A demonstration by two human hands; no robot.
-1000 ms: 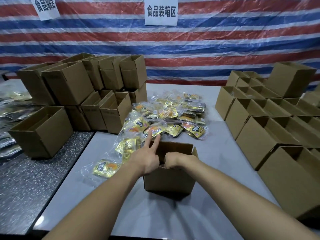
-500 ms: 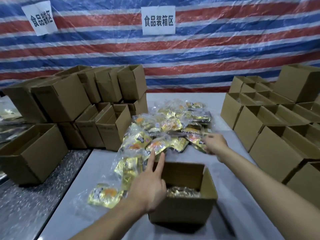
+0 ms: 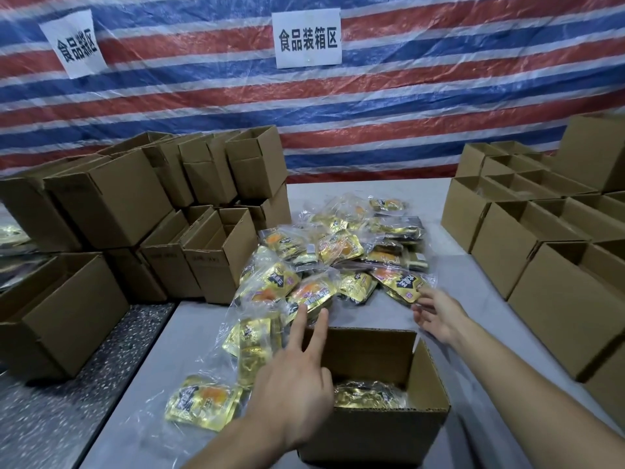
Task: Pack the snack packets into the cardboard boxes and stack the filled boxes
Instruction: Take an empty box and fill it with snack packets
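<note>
Striped tarp (image 3: 406,113) backdrop; grey table (image 3: 473,292) carries stacked boxes (image 3: 111,198) on both sides, with snack packets (image 3: 338,248) heaped mid-table. Open box (image 3: 372,431) at near edge, packets inside. Left hand (image 3: 297,390) over its left rim, fingers (image 3: 299,328) spread, holding nothing; right hand (image 3: 439,316) at the heap's edge, fingers loosely spread.

Even bright light, wide-angle edge distortion

Two hands (image 3: 294,384) (image 3: 439,316), two paper signs (image 3: 306,38) (image 3: 72,45), one near box (image 3: 372,431), many stacked boxes (image 3: 111,198), packets (image 3: 338,247) beyond counting.
</note>
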